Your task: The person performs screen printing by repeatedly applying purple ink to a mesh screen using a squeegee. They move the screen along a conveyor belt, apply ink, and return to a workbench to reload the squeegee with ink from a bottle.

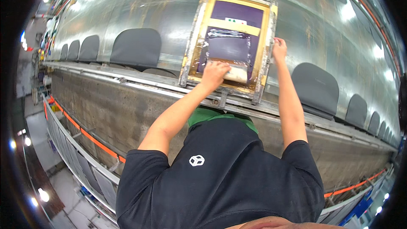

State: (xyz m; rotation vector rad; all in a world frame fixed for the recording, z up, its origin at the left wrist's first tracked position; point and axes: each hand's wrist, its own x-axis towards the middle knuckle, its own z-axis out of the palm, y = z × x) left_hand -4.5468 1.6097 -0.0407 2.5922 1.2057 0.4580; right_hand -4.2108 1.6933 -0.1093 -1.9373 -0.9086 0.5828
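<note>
A screen printing frame (196, 34) with worn, stained sides lies on the metal table in front of me. Inside it stretches a purple mesh (237, 12), bordered and crossed by yellow bands. Glossy dark ink (227, 47) coats the lower part. My left hand (214, 74) is closed over a squeegee (237, 74) with a pale, wide handle, near the frame's close end. Its fingertips lie over the handle; the blade edge is hidden. At the frame's right side, my right hand (279, 50) has its fingers closed on the outer edge.
Dark grey rounded panels (136, 47) lie in a row along the long metal table (169, 12), with more at right (316, 87). A metal rail (161, 92) runs along its near edge. Behind me are railings with an orange strip (85, 132).
</note>
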